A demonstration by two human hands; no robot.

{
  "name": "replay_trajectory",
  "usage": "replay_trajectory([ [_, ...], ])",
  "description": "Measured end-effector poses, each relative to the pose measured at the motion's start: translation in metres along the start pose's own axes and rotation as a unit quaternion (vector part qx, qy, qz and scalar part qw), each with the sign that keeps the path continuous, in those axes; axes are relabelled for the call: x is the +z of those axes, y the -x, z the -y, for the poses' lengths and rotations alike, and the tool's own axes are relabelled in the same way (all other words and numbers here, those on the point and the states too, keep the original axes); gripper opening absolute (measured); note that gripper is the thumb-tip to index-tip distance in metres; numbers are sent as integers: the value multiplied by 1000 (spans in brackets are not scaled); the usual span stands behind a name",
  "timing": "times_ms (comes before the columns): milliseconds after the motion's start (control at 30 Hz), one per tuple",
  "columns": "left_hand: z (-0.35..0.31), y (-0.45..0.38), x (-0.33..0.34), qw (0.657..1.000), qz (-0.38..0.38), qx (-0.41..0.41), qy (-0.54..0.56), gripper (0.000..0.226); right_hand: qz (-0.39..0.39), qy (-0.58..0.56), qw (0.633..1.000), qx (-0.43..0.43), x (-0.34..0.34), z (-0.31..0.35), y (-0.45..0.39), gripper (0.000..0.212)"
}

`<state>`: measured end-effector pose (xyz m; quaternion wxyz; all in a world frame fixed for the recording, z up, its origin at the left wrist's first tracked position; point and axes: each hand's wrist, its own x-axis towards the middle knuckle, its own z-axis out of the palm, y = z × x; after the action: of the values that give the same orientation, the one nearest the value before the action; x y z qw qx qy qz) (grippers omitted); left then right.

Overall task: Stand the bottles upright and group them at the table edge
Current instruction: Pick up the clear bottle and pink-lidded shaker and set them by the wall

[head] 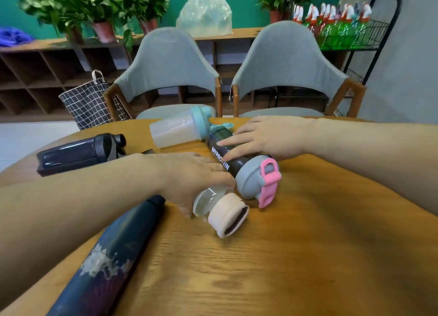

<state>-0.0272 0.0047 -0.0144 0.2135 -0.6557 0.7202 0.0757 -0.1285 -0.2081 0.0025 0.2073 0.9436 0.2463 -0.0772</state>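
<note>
Several bottles lie on their sides on the round wooden table. My left hand is closed around a clear bottle with a cream cap at the table's middle. My right hand rests with fingers spread on a dark shaker marked MYPROTEIN, which has a grey lid and pink loop. Behind it lies a frosted shaker with a teal lid. A black shaker lies at the far left. A long dark flask with a floral print lies near me on the left.
Two grey chairs stand behind the table's far edge. A checked fabric basket sits on the floor at the left. Behind are wooden shelves with potted plants, a plastic bag and a wire rack of green bottles.
</note>
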Motion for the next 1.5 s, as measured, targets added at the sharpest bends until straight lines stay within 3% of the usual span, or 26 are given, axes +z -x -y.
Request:
replay_trajectory([
  [133, -11, 6, -5, 1000, -5, -21, 12, 91, 22, -2, 999, 23, -1, 10, 12, 94],
  [367, -30, 15, -15, 997, -22, -16, 66, 92, 38, -54, 996, 53, 11, 33, 61, 91],
  [600, -55, 4, -47, 972, -160, -30, 170, 86, -83, -186, 961, 188, 21, 50, 140, 89],
  [767, -70, -28, -71, 915, -232, -45, 326, 94, -175, -299, 881, 323, 26, 51, 196, 103],
  [967, -99, -89, -106, 842, -304, -54, 442, 97, -286, -375, 782, 407, 44, 47, 262, 90],
  [1167, -128, -159, -135, 739, -336, -51, 582, 95, -386, -457, 641, 481, 77, 21, 306, 91],
  [1300, -140, -204, -147, 690, -363, -68, 623, 91, -420, -461, 566, 539, 94, 1, 326, 86],
  [1400, -146, -236, -155, 640, -386, -95, 657, 91, -425, -460, 537, 566, 105, -17, 336, 82],
  [1500, -152, -267, -161, 622, -400, -112, 664, 89, -428, -467, 516, 577, 115, -33, 341, 81],
])
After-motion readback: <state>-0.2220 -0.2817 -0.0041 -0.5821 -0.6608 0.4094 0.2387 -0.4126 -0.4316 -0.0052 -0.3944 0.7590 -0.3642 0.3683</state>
